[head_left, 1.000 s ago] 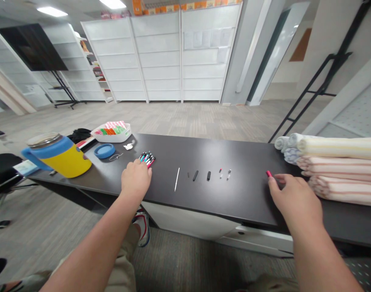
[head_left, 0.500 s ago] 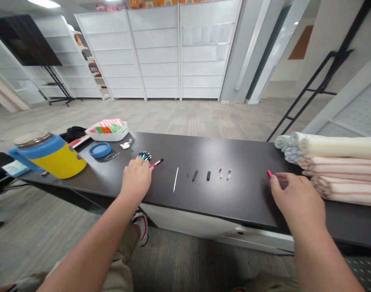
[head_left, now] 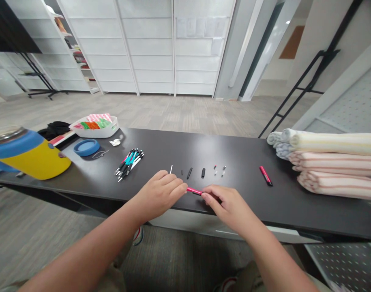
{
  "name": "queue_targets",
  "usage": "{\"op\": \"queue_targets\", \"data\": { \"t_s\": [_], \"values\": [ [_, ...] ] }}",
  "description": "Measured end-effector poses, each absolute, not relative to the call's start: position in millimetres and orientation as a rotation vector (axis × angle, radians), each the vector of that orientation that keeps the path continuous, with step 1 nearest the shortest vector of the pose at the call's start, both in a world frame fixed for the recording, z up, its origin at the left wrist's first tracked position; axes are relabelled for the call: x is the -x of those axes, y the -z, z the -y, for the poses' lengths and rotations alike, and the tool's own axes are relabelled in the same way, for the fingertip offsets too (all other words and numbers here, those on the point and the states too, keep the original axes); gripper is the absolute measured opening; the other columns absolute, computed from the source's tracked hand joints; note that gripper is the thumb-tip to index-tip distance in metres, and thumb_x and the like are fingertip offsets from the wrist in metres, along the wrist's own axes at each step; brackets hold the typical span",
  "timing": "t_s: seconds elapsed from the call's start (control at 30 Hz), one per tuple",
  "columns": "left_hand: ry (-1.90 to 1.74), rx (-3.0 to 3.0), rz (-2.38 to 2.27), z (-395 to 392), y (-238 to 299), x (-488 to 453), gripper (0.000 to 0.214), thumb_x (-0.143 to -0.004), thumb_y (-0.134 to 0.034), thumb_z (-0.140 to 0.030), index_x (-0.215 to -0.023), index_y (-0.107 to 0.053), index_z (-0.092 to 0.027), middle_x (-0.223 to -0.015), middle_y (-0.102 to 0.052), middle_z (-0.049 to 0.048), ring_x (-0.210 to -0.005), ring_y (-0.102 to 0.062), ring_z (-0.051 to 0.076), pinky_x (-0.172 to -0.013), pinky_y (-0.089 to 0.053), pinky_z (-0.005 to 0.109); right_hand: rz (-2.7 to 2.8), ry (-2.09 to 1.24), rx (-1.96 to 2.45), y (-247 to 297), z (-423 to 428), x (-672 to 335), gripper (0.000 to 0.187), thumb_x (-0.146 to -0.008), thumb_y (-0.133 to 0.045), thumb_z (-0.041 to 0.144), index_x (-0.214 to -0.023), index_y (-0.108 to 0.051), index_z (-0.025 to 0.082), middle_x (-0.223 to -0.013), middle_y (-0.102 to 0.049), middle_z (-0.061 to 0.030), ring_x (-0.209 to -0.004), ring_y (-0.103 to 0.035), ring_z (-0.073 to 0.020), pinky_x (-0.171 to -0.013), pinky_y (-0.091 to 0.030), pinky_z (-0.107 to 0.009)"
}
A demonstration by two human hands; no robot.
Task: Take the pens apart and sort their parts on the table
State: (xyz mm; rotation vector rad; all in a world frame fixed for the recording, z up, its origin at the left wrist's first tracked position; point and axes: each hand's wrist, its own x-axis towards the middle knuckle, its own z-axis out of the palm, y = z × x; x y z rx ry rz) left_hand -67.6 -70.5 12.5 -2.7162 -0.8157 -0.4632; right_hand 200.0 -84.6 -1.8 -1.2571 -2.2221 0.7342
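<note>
- While the left hand (head_left: 157, 194) and right hand (head_left: 230, 207) are gripping a pink pen (head_left: 194, 191) between them, they are no longer apart, working at the table's front edge
- A black table (head_left: 234, 156) is holding a bundle of pens (head_left: 129, 163) and another pink pen (head_left: 265, 175)
- White shelves (head_left: 149, 52) are standing behind

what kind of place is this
Probably an office or workroom: a long dark desk stands on carpet tiles, with tall white shelving units behind it and a large screen on a stand off to the left.

Left hand (head_left: 157, 195), right hand (head_left: 230, 207) grip pink pen barrel (head_left: 194, 191).
</note>
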Motion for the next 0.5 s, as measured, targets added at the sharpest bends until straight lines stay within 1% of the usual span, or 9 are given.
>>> {"op": "queue_targets", "data": {
  "t_s": [0.07, 0.13, 0.3, 0.43, 0.5],
  "values": [
    [0.486, 2.711, 0.815, 66.9, -8.9, 67.0, 0.02, -0.108, -0.043, -0.022, -0.117, -0.061, -0.018, -0.108, -0.072, 0.0069, -0.097, -0.061, 0.021, -0.089, -0.04, 0.039, 2.227, -0.76, 1.253, 0.9, 83.7, -200.0, 0.03, -0.106, -0.048, 0.039, -0.091, -0.068, 0.024, -0.081, -0.072, 0.0009, -0.075, -0.065, -0.0159, -0.069, -0.043, -0.027],
    [0.499, 2.708, 0.833, 62.9, -5.4, 68.1, 0.018, -0.108, -0.047, -0.024, -0.117, -0.062, -0.019, -0.106, -0.072, 0.006, -0.095, -0.061, 0.02, -0.087, -0.041, 0.038, 2.201, -0.791, 1.258, 0.9, 82.2, -202.2, 0.031, -0.107, -0.047, 0.038, -0.087, -0.066, 0.023, -0.076, -0.071, 0.0016, -0.071, -0.064, -0.0153, -0.067, -0.042, -0.026],
    [0.507, 2.681, 0.808, 60.0, -3.3, 72.8, 0.017, -0.107, -0.049, -0.022, -0.112, -0.064, -0.02, -0.096, -0.073, 0.0041, -0.087, -0.061, 0.019, -0.083, -0.04, 0.037, 2.148, -0.823, 1.256, 3.9, 78.8, -204.8, 0.033, -0.107, -0.045, 0.037, -0.086, -0.065, 0.023, -0.074, -0.071, 0.0022, -0.07, -0.065, -0.0148, -0.068, -0.043, -0.026],
    [0.488, 2.635, 0.811, 62.1, -2.4, 72.3, 0.018, -0.107, -0.051, -0.031, -0.114, -0.064, -0.02, -0.086, -0.071, 0.0026, -0.081, -0.06, 0.019, -0.08, -0.038, 0.037, 2.153, -0.801, 1.259, 5.9, 77.5, -204.7, 0.033, -0.107, -0.045, 0.037, -0.085, -0.066, 0.023, -0.074, -0.071, 0.002, -0.069, -0.065, -0.0149, -0.068, -0.043, -0.026],
    [0.476, 2.614, 0.824, 62.2, -0.5, 70.3, 0.022, -0.108, -0.051, -0.036, -0.109, -0.064, -0.019, -0.079, -0.068, 0.0018, -0.075, -0.058, 0.018, -0.076, -0.036, 0.036, 2.153, -0.778, 1.265, 6.7, 77.5, -205.2, 0.031, -0.107, -0.046, 0.036, -0.087, -0.066, 0.023, -0.075, -0.071, 0.0022, -0.07, -0.065, -0.0149, -0.069, -0.042, -0.026]
  ]
}}
